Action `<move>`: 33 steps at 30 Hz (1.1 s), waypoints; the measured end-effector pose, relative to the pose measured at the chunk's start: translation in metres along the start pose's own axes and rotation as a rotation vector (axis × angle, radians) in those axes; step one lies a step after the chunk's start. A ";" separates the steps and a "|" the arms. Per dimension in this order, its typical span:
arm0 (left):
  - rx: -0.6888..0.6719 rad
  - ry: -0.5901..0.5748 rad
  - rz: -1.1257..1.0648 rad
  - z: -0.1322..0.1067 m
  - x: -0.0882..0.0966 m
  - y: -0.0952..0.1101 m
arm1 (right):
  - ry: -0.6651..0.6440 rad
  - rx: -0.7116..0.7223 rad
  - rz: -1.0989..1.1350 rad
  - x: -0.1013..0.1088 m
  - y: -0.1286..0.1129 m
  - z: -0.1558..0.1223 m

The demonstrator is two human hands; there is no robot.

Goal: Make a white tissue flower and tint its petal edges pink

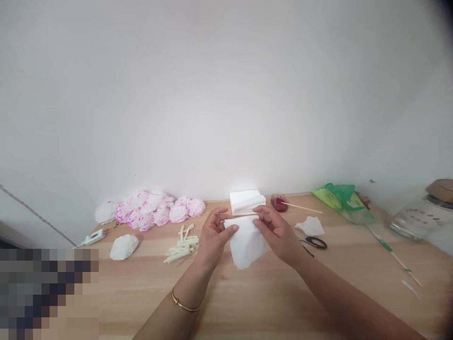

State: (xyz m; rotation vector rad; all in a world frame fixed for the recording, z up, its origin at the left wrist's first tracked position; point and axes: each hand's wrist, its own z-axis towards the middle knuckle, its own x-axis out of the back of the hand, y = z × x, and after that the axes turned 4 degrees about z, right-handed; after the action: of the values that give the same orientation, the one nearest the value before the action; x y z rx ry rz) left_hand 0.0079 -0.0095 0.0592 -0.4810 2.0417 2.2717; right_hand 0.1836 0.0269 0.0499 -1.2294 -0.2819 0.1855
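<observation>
Both hands pinch 1 white tissue sheet [247,242] above the wooden table [247,302]: the left hand [213,238] grips its left edge, the right hand [278,230] its right. The tissue stack [246,201] lies just behind the sheet, the scissors [314,242] to its right.

Bare table [247,302] nearside; tissue stack [247,201] and scissors [314,242] crowd beyond.

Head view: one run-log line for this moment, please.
left hand: pinches tissue sheet | right hand: pinches same sheet | tissue stack behind | scissors right | paper flowers left
</observation>
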 end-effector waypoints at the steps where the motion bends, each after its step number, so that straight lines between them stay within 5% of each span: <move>1: -0.022 -0.018 0.001 0.003 -0.001 0.003 | 0.008 0.024 -0.028 0.001 -0.002 0.004; 6: -0.162 -0.096 0.076 0.014 -0.006 0.025 | 0.099 0.192 -0.172 0.007 -0.024 0.016; 12: -0.282 -0.006 0.256 0.020 -0.004 0.039 | 0.061 0.321 -0.280 0.010 -0.041 0.019; 20: -0.199 -0.032 0.335 0.016 0.006 0.016 | -0.134 0.290 -0.286 0.018 -0.027 0.014; 26: -0.249 0.019 0.387 0.009 0.011 -0.013 | -0.153 0.373 -0.330 0.014 -0.010 0.010; 33: -0.326 -0.069 0.437 0.004 0.007 -0.023 | -0.196 0.372 -0.330 0.014 -0.008 0.011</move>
State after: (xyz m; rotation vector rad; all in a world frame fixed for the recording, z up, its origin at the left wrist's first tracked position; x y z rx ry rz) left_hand 0.0061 -0.0040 0.0353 0.0473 1.8966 2.8423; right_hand 0.1930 0.0384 0.0626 -0.7830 -0.5879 0.0676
